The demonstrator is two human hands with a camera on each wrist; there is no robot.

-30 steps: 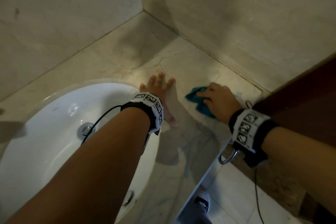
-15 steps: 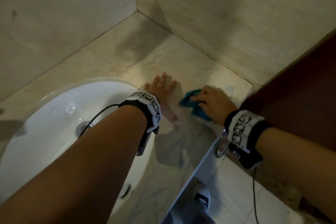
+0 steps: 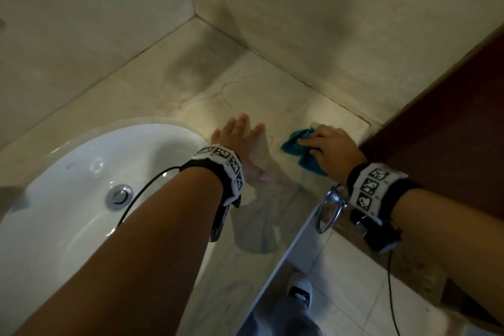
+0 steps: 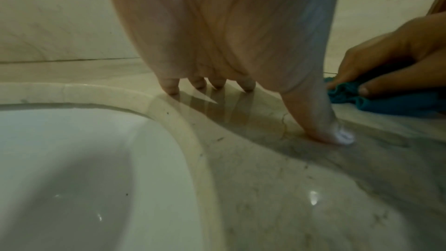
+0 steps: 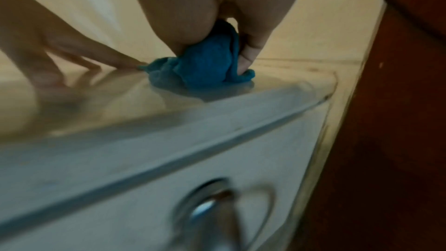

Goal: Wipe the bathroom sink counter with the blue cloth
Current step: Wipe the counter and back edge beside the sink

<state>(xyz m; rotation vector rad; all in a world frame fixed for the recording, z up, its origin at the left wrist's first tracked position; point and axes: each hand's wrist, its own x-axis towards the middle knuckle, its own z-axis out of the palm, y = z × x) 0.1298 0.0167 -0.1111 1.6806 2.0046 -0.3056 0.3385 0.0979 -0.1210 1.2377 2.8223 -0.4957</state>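
Right hand (image 3: 331, 148), fingers clamped on the bunched blue cloth (image 3: 296, 146), soft and light, best gripped mid-wad; left hand (image 3: 241, 142), fingers apart, lay flat on worktop (image 3: 272, 90).

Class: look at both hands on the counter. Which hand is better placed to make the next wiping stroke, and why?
The right hand: it already holds the blue cloth bunched against the counter. The left hand rests flat beside the sink, holding nothing.

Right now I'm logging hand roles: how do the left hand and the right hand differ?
The left hand lies open, fingers spread, on the counter beside the sink; the right hand curls round the bunched blue cloth. The left holds nothing; the right presses cloth near the counter's front edge. Both rest on the counter.
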